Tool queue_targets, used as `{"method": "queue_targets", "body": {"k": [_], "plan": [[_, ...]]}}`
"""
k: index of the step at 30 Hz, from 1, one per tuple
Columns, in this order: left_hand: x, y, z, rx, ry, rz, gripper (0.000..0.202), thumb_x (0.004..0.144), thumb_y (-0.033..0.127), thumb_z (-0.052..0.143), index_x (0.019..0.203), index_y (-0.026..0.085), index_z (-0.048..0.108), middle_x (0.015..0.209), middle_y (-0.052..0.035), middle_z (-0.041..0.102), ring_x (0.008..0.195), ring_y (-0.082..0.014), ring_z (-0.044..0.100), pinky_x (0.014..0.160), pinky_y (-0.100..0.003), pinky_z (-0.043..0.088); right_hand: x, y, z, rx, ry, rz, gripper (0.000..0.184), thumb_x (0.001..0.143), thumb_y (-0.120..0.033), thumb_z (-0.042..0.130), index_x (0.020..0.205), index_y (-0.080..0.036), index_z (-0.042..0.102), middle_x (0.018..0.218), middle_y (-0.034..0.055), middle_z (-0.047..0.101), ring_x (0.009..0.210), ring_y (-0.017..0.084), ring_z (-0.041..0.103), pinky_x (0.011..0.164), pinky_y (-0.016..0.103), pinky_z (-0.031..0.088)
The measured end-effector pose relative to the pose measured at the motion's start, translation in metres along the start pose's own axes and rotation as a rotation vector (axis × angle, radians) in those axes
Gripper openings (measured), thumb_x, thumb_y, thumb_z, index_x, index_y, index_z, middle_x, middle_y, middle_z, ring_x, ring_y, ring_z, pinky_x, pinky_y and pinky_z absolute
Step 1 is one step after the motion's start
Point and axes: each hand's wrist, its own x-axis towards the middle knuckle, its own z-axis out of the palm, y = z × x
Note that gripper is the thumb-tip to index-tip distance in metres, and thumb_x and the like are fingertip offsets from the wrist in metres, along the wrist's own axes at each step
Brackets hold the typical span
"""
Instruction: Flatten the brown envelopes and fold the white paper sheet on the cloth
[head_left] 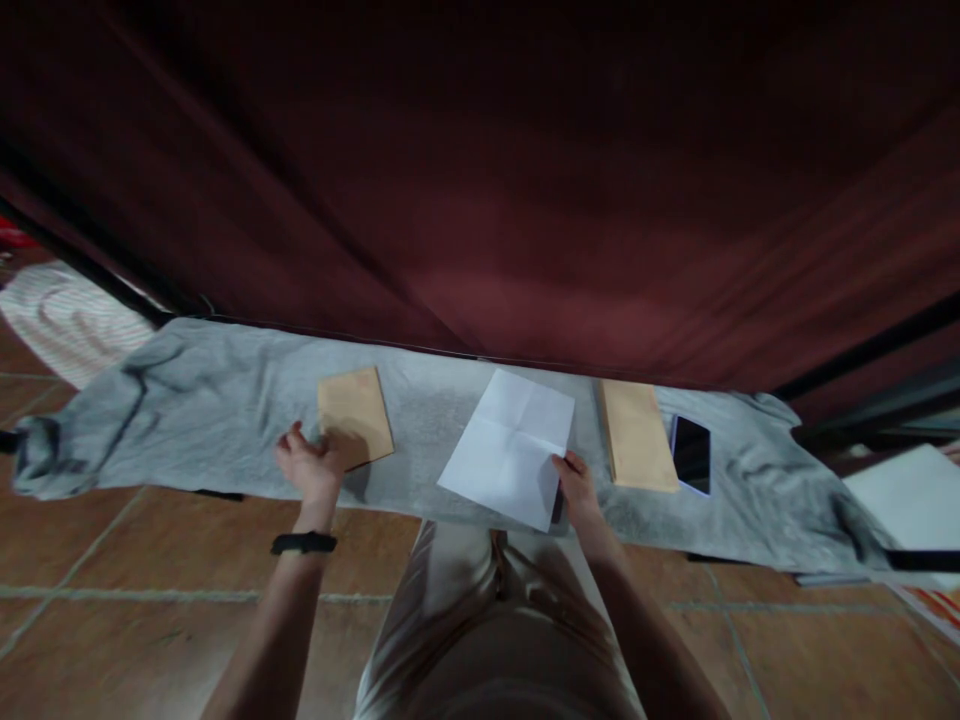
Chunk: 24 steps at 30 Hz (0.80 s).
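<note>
Clothing nearest; right hand pinches paper, left hand half-curled.

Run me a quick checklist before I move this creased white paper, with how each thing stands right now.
1. Right hand at the white paper's right edge: ok; firmness of hold, cannot tell.
2. Paper free of creases: not ok; fold lines cross it.
3. Left hand touching the left tan packet: cannot tell; it overlaps the packet's near left corner in this view.
4. Phone clear of the paper: ok; it lies beyond the right tan packet.
5. Dark object by the paper's lower right edge identified: cannot tell; mostly hidden.
</note>
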Motion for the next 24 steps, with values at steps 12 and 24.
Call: {"method": "queue_targets", "body": {"k": [12, 24], "plan": [[-0.081, 0.06, 0.128, -0.292, -0.365, 0.026, 0.052, 0.07, 0.029, 0.08, 0.119, 0.017, 0.067, 0.095, -0.0051, 0.067, 0.082, -0.0191, 0.064, 0.079, -0.035, 0.053, 0.019, -0.034, -0.006, -0.05, -0.177, -0.074, 0.037, 0.064, -0.053, 0.076, 0.085, -0.023, 0.072, 0.078, 0.0007, 0.075, 0.074, 0.021, 0.067, 0.067, 0.029, 0.052], [-0.091, 0.079, 0.135, -0.497, -0.486, 0.023, 0.028, 0.067, 0.033, 0.078, 0.09, 0.021, 0.069, 0.067, 0.0019, 0.063, 0.063, -0.0167, 0.058, 0.06, -0.028, 0.044, 0.032, -0.041, -0.017, -0.068, -0.221, -0.095, 0.034, 0.067, -0.053, 0.073, 0.083, -0.024, 0.069, 0.075, -0.0004, 0.071, 0.069, 0.02, 0.062, 0.065, 0.03, 0.049]]}}
